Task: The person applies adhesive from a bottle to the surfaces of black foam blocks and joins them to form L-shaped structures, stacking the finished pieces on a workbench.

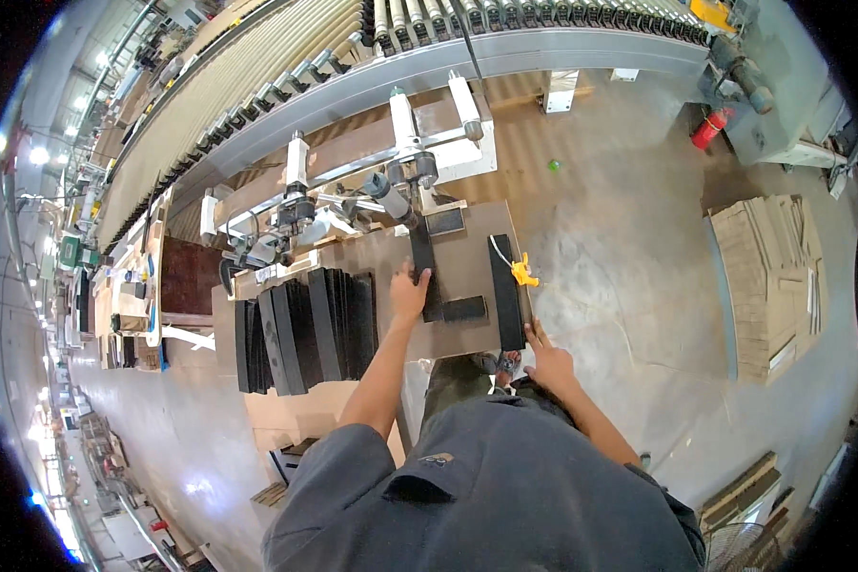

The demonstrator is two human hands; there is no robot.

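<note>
A long black strip (420, 246) lies on the brown worktable (468, 263), its far end beneath the machine's grey cylinder (387, 197). My left hand (409, 294) grips this strip from its left side, thumb across the top. Past the table's near right corner, my right hand (551, 362) has its fingers stretched toward the end of another black strip (507, 296); whether they touch it I cannot tell. Two short black blocks, one near (464, 309) and one far (444, 221), sit between the strips. Several black strips (319, 324) stand stacked in a row left of my left hand.
A yellow tool (523, 272) on a white cord is by the right strip. Beyond the table runs a roller conveyor (543, 48). Stacked brown panels (770, 286) stand on the right, with a red fire extinguisher (711, 128) farther back. Another workbench (143, 286) is at left.
</note>
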